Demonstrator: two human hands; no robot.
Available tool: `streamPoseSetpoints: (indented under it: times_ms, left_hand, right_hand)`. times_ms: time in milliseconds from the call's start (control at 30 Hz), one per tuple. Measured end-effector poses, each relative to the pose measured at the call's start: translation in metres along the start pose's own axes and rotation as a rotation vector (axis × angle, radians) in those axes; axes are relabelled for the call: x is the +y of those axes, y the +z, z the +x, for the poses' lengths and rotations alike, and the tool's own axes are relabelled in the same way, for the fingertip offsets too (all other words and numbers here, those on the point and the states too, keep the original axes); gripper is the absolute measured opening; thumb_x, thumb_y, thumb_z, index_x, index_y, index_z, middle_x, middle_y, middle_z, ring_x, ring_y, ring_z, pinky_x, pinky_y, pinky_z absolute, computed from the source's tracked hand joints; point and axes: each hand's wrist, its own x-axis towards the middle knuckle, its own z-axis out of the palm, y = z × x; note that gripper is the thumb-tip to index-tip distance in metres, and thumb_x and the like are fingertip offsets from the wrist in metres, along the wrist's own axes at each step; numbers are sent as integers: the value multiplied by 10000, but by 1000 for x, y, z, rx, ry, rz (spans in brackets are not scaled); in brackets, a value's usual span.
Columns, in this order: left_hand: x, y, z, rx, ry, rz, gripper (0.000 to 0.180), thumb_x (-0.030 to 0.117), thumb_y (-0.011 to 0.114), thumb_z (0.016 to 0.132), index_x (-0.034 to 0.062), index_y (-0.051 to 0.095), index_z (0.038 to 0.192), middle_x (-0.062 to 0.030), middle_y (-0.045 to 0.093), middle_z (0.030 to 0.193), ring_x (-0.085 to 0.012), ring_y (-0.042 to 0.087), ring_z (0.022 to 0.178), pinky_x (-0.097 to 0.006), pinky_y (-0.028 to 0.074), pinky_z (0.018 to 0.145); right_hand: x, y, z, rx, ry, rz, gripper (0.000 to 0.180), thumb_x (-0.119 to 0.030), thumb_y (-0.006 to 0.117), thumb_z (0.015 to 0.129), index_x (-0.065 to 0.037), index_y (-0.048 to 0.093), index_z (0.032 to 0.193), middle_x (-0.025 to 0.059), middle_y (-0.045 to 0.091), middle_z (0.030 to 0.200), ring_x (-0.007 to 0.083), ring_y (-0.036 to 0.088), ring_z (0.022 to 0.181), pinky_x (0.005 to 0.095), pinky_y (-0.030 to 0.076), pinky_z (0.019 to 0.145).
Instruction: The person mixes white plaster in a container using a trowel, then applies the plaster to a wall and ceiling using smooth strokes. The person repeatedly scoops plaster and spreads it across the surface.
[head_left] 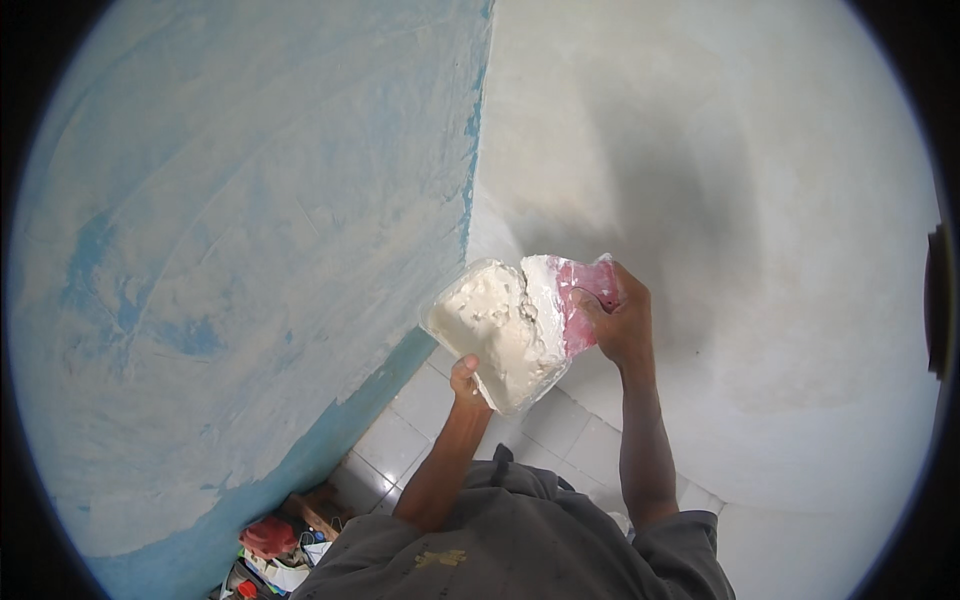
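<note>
Both my hands are up in front of the wall corner. My left hand (465, 382) grips the lower edge of a flat board (478, 330) from beneath, thumb over the rim, and the board carries a thick heap of off-white plaster (500, 325). My right hand (620, 322) is closed around the handle of a pink trowel blade (578, 305), whose face is smeared white and lies against the plaster at the board's right side. Board and blade sit touching, held out before me at the corner. To my left the blue wall (200, 300) is skimmed over with pale filler; to my right the white wall (760, 230) looks smooth. Below, a tiled floor (400, 440) shows, with a red container (268, 535) among some clutter near the blue wall's foot.
</note>
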Motion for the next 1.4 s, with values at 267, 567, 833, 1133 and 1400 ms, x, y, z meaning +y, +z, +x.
streamPoseSetpoints:
  times_ms: [267, 567, 833, 1133, 1400]
  left_hand:
    - [-19, -22, 21, -67, -71, -41, 805, 333, 702, 743, 8, 397, 1414, -172, 556, 1316, -323, 572, 1172, -456, 468, 1015]
    - [-20, 7, 24, 162, -71, 77, 845, 450, 682, 748, 46, 374, 1423, -176, 506, 1339, -338, 545, 1195, -490, 496, 979]
    - [-22, 23, 26, 205, -71, 121, 846, 449, 673, 751, 37, 370, 1425, -179, 501, 1347, -331, 537, 1203, -471, 484, 989]
    - [-15, 21, 35, 248, -163, 155, 868, 483, 657, 729, 29, 377, 1414, -162, 521, 1301, -316, 543, 1186, -458, 474, 989]
    - [-23, 1, 31, 181, -145, 52, 838, 426, 662, 758, 37, 358, 1435, -180, 516, 1344, -329, 550, 1207, -461, 460, 1024]
  right_hand:
    - [11, -19, 21, 30, -38, 68, 127, -24, 674, 826, 0, 619, 939, 19, 624, 776, 66, 573, 739, 241, 486, 633]
    - [-24, -14, 6, 58, 7, 149, 120, -25, 669, 847, 4, 626, 956, 28, 629, 755, 66, 569, 679, 244, 465, 600]
    - [5, 11, 8, 30, -265, -391, 231, -28, 641, 776, -8, 657, 1005, 168, 660, 824, 368, 620, 689, 372, 499, 617]
    - [-5, 25, 31, -462, -206, -397, 242, -73, 644, 774, -18, 658, 1009, 166, 666, 813, 362, 636, 725, 398, 483, 618]
    - [8, 4, 36, -241, -63, -216, 191, -138, 661, 820, -22, 648, 972, 181, 643, 742, 389, 614, 666, 409, 482, 601]
